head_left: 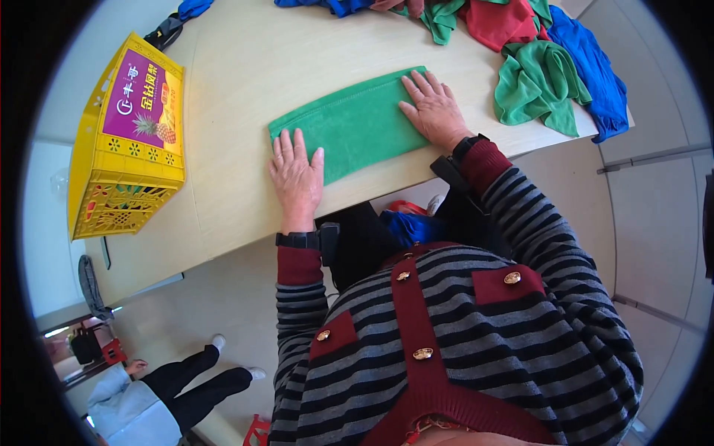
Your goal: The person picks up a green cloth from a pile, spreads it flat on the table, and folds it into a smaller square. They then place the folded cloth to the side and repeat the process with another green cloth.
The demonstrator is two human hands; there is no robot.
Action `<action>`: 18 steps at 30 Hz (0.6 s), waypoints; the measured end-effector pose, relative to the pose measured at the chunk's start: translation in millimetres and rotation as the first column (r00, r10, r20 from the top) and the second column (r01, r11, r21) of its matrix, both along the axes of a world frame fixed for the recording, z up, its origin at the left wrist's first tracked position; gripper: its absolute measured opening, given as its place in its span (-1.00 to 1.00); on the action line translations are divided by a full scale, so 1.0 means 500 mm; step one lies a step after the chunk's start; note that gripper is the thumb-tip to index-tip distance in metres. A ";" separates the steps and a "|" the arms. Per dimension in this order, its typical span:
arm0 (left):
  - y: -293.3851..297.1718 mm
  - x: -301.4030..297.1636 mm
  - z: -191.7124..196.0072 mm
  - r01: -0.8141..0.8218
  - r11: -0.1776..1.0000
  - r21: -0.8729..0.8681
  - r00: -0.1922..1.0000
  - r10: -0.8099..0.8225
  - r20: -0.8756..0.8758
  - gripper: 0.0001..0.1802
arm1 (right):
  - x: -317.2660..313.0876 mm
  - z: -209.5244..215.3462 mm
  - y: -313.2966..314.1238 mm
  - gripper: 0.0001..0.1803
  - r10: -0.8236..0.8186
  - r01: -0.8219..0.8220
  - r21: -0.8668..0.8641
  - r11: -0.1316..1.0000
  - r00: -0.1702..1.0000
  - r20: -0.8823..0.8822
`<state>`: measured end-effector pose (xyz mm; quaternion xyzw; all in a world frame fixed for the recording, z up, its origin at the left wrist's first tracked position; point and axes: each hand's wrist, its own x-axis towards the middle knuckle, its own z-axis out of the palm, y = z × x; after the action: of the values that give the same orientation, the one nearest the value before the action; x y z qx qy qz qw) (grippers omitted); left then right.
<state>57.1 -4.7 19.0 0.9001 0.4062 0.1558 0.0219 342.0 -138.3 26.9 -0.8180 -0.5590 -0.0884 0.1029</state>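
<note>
A green cloth [357,126], folded into a long rectangle with a stitched hem along its far side, lies flat on the pale wooden table [245,89]. My left hand [295,175] rests at its left end, fingers stretched out and the fingertips on the cloth. At the far right corner, my right hand [433,108] lies with spread fingers partly over the cloth's edge. Neither hand grips anything. Both wrists wear dark bands.
A yellow plastic crate [130,160] with a purple panel stands at the table's left. Crumpled green [539,85], red [500,24] and blue [591,70] cloths heap at the far right, some over the edge. Another person [160,394] is at the lower left.
</note>
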 end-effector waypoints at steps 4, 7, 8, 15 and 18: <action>0.012 -0.022 0.003 -0.052 0.998 -0.044 0.998 0.050 -0.037 -0.27 | 0.043 0.003 -0.005 -0.32 -0.067 0.064 -0.041 0.997 0.996 -0.057; 0.015 -0.030 0.016 -0.060 0.997 -0.047 0.998 0.059 -0.032 -0.28 | 0.055 0.016 -0.009 -0.32 -0.088 0.085 -0.057 0.995 0.994 -0.062; 0.015 -0.030 0.020 -0.062 0.997 -0.044 0.998 0.061 -0.029 -0.28 | 0.053 0.015 -0.006 -0.32 -0.086 0.082 -0.053 0.995 0.995 -0.059; 0.010 0.038 0.065 0.138 0.983 0.117 0.990 -0.139 0.002 -0.33 | -0.163 0.060 0.064 -0.34 0.151 -0.151 -0.007 0.989 0.988 0.033; 0.043 0.056 0.032 0.220 0.974 0.059 0.973 -0.215 -0.087 -0.35 | -0.220 0.040 0.105 -0.33 0.228 -0.228 0.004 0.974 0.970 -0.082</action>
<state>85.0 16.8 35.2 0.9450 0.3001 0.1301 -0.0081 231.9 -85.9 46.9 -0.7516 -0.6447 -0.0409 0.1332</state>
